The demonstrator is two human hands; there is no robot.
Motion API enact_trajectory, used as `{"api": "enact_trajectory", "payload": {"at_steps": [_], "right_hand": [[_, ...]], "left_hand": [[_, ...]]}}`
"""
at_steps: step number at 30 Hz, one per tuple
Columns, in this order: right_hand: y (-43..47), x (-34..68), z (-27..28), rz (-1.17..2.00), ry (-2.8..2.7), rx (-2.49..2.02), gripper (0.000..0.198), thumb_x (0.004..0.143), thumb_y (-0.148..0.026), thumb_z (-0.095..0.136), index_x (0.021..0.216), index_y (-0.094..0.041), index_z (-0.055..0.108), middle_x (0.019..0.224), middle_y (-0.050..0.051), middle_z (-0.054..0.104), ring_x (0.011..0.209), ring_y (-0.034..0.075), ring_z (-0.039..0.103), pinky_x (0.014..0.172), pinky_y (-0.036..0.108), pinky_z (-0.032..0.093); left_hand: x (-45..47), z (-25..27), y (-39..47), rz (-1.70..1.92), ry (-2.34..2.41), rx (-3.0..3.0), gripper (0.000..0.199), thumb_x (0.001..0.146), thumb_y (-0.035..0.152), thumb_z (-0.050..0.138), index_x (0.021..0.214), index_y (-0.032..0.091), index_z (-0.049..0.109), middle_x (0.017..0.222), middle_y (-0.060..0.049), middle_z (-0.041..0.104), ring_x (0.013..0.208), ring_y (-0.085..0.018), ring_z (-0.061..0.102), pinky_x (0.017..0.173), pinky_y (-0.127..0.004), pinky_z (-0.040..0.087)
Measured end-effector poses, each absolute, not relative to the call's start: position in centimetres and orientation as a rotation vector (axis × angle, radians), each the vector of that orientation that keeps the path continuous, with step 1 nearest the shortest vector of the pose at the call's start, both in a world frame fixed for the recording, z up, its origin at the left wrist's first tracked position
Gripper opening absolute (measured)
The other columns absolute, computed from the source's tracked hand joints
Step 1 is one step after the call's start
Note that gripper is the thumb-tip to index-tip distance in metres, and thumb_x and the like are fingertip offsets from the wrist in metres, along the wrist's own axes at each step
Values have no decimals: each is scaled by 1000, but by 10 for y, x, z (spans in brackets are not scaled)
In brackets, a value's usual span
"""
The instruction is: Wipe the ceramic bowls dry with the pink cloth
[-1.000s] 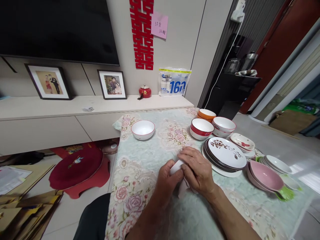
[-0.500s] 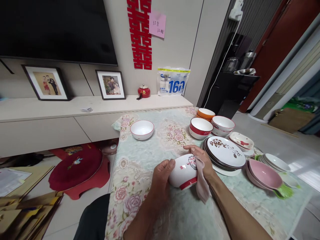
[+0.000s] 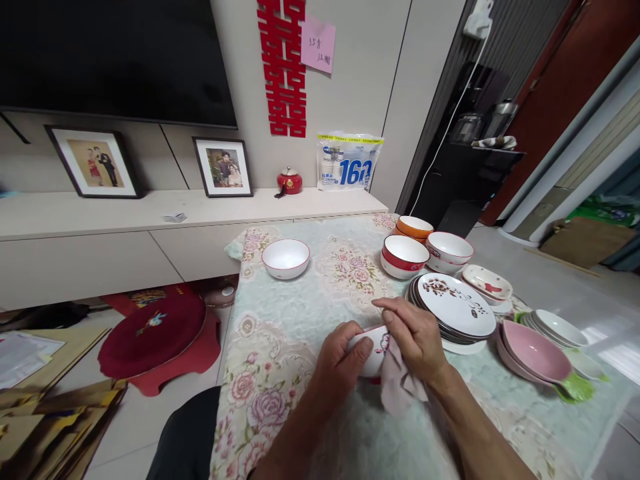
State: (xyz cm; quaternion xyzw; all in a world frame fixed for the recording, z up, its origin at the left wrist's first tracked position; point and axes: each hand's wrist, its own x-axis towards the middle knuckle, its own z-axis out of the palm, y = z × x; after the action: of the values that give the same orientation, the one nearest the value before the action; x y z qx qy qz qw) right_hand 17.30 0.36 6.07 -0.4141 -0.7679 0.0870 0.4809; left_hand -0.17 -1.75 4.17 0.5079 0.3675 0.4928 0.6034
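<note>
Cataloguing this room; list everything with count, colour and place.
held bowl: 1, white-red, over table
cloth: 1, pale pink, against held bowl
lone bowl: 1, white, back left
bowl stacks: 3, orange, red, white, back right
plate stack: 1, white, right
oblong dishes: 2+, white, right
handled bowls: 2, pink, right
small bowls: several, white, right
stool: 1, red, left floor
frames: 2, black, ledge
jar: 1, red, ledge
bag: 1, white, ledge
screen: 1, black, wall
note: 1, pink, wall
left hand: 1, on held bowl
right hand: 1, on cloth
</note>
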Motion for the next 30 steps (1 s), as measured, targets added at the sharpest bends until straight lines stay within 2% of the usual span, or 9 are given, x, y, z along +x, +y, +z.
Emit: {"api": "enact_trajectory", "payload": {"at_steps": [4,7,10,13,17,22,24,28,30], "right_hand": [[-13,151,68,-85,-2113,-876,35,96,-14,51,129,-20,62,90,6,72,81,19,68,72,32,53],[-17,145,70,-100,-2162,-852,36,97,-14,50,132,-17,59,93,8,72,84,20,67,73,33,51],[-8,154,67,128,-2043,-901,30,99,-19,48,123,-17,66,88,6,70,79,18,65,71,31,49],[7,168,55,558,-1738,-1019,27,99,-32,50,110,-20,73,87,5,69,78,18,64,70,30,48],[28,177,31,1091,-1258,-1109,39,92,-52,57,103,-19,74,72,1,63,59,16,56,54,27,42],[43,175,13,1179,-1161,-1137,49,84,-63,62,96,-17,73,68,3,65,59,18,58,53,28,44],[43,176,14,1206,-1138,-1146,50,83,-63,64,97,-17,72,67,3,65,58,18,58,52,29,44],[37,183,26,1195,-1154,-1157,47,83,-59,66,101,-16,72,53,-5,50,44,11,43,44,24,32],[34,186,34,1148,-1190,-1162,43,81,-56,70,99,-17,73,53,-5,50,44,11,41,44,24,29]], "left_hand": [[2,41,-17,1211,757,1036,21,70,33,79,64,19,65,70,-4,60,75,-22,53,67,-29,40],[4,41,-18,1209,765,1013,21,69,33,78,64,19,64,69,-3,60,73,-21,53,64,-29,40],[3,40,-18,1177,851,995,29,71,32,74,56,19,53,55,3,46,57,-13,39,54,-26,30],[2,36,-16,1171,839,837,32,69,31,73,55,20,46,50,6,38,50,-9,29,50,-25,22],[2,29,-12,1272,776,634,34,69,34,70,56,21,42,52,7,35,52,-10,29,50,-24,26],[7,27,-7,1379,760,549,38,69,35,66,59,23,31,60,6,31,59,-11,32,57,-24,35],[7,27,-7,1368,764,574,38,69,35,67,59,23,32,61,6,33,60,-12,32,57,-25,36],[3,29,-10,1290,776,707,38,73,36,72,57,21,41,59,6,36,58,-11,31,54,-25,29],[0,32,-12,1200,809,873,34,75,36,72,59,20,47,58,5,40,57,-11,32,53,-26,26]]}}
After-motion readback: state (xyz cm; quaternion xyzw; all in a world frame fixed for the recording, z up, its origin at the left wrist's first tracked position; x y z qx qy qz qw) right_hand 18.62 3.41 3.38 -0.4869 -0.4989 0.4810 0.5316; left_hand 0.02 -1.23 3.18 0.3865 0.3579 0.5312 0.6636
